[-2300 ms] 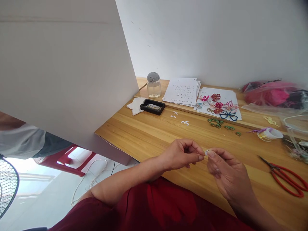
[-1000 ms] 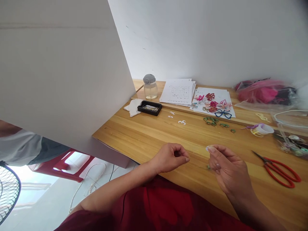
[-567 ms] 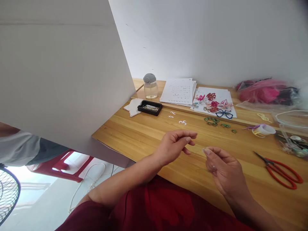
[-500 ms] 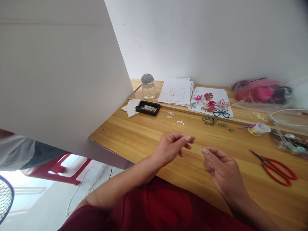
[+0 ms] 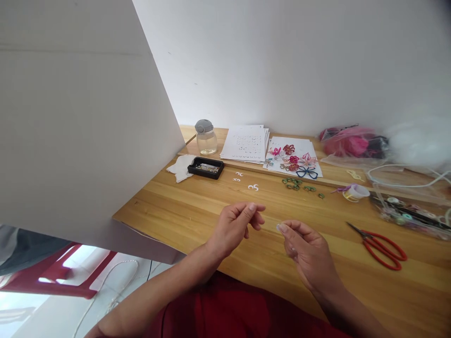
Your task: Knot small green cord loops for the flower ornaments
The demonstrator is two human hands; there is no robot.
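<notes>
My left hand (image 5: pixel 235 226) hovers over the wooden table, thumb pressed against the curled forefinger. Whatever it may be pinching is too small to make out. My right hand (image 5: pixel 306 251) is closed just to the right of it, a short gap away. Between its thumb and forefinger tips shows the edge of a small white piece (image 5: pixel 278 227). Beyond the hands lie several white crescent-shaped cutouts (image 5: pixel 252 187) and several small green curved pieces (image 5: pixel 291 183). Red-handled scissors (image 5: pixel 382 249) rest to the right of my right hand.
At the back stand a lidded jar (image 5: pixel 206 141), a black tray (image 5: pixel 206 174) of tiny bits on a white cloth (image 5: pixel 180 169), and papers (image 5: pixel 243 141). Colourful flower ornaments (image 5: pixel 293 160) lie on another sheet. A thread spool (image 5: pixel 355 192) and plastic bags (image 5: pixel 355 145) occupy the right. A partition (image 5: pixel 77 117) rises on the left.
The view has turned slightly, so the table and its things sit further left and a bit lower. Both hands keep nearly the same pinched pose and spacing.
</notes>
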